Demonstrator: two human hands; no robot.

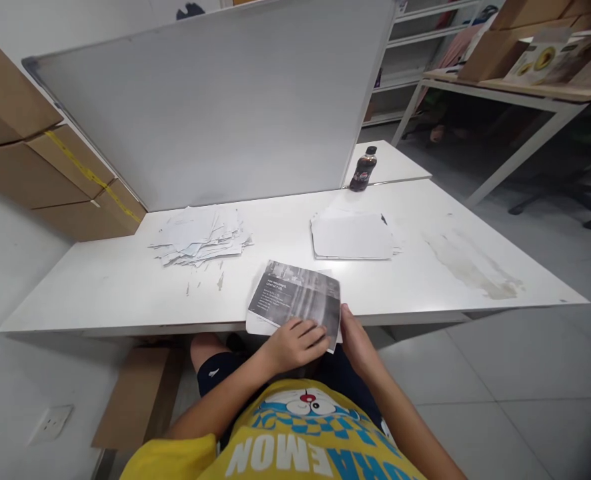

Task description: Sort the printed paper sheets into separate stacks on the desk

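A dark grey printed booklet (295, 297) with "For inquiries, contact us" on its face lies at the table's front edge, jutting slightly over it. White paper (260, 325) shows beneath it. My left hand (298, 343) rests on the booklet's lower part, its fingers curled over the surface and its thumb hidden. At the right edge, my right hand (358, 340) holds the booklet and the sheets under it from the side, with its other fingers mostly out of sight. Beyond the booklet, to the right, sits a neat stack of white paper (350, 237); to the left is a messy paper pile (200, 233).
A whiteboard (225, 113) stands along the back of the white table (125, 300). One dark drink bottle (364, 169) is upright at the back right. Cardboard boxes (50, 173) are stacked at the left, and another box (135, 400) is on the floor.
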